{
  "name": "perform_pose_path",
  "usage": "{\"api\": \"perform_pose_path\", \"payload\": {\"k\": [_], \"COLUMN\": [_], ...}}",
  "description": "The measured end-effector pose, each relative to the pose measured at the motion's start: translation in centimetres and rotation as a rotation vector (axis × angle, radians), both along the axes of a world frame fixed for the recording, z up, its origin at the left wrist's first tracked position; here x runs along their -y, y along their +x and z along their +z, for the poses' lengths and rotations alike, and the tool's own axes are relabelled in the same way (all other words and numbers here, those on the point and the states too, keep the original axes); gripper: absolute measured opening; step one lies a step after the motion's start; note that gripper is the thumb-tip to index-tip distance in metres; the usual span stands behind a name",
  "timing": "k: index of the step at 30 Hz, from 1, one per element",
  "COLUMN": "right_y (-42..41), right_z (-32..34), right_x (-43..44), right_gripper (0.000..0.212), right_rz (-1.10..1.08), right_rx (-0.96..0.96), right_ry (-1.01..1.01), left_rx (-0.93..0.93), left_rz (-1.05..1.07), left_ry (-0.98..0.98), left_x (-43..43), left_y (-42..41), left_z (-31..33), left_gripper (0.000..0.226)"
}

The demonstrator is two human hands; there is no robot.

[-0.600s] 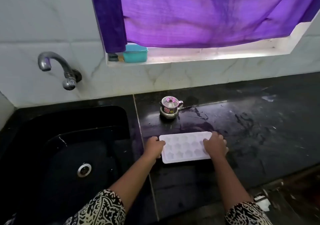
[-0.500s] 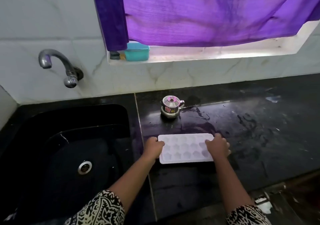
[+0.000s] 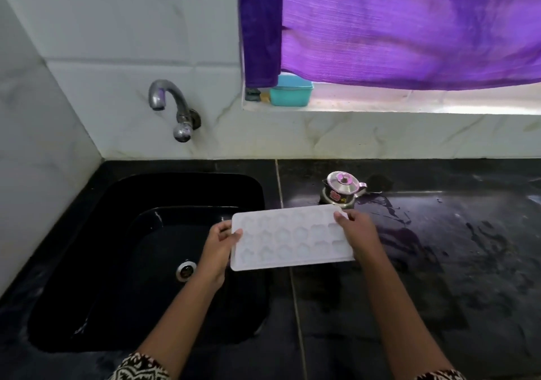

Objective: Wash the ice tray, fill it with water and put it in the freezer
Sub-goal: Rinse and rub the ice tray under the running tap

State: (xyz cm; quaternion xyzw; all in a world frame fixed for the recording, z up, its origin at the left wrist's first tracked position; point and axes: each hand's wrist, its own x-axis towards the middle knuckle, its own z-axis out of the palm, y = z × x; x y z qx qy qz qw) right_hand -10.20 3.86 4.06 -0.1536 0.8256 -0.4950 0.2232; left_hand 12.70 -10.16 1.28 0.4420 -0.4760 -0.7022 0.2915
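Observation:
A white ice tray [image 3: 289,237] with star-shaped moulds is held in the air, over the right edge of the black sink [image 3: 117,262]. My left hand [image 3: 218,248] grips its left end and my right hand [image 3: 358,233] grips its right end. The tray looks empty and tilts slightly. A metal tap [image 3: 172,107] sticks out of the white tiled wall above the sink's back edge, with no water running. The sink's drain [image 3: 186,270] shows just left of my left wrist.
A small steel pot with a lid [image 3: 342,187] stands on the wet black counter [image 3: 439,248] right behind the tray. A teal box [image 3: 291,91] sits on the window sill under a purple curtain [image 3: 395,28].
The tray has been lifted off the counter and carried left, over the sink's edge. Both hands still hold its ends. The view has shifted left.

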Motion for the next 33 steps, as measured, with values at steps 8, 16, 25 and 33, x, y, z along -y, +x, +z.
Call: {"api": "perform_pose_path", "payload": {"k": [8, 16, 25, 33], "right_y": [8.8, 14.6, 13.6, 13.4], "right_z": [-0.7, -1.1, 4.5, 6.6], "right_x": [11.5, 19.3, 32.5, 40.0], "right_gripper": [0.019, 0.020, 0.018, 0.047], "right_rz": [0.079, 0.173, 0.285, 0.208], "right_rx": [0.085, 0.040, 0.310, 0.633], "right_ry": [-0.119, -0.073, -0.154, -0.367], "left_rx": [-0.271, -0.356, -0.399, -0.409], "left_rz": [0.088, -0.089, 0.021, 0.067], "left_ry": [0.132, 0.377, 0.288, 0.268], "left_x": [9.0, 16.3, 20.0, 22.1], "left_y": [9.0, 15.6, 20.0, 20.8], "left_z": [2.5, 2.4, 0.5, 0.5], "left_gripper": [0.033, 0.048, 0.037, 0.055]}}
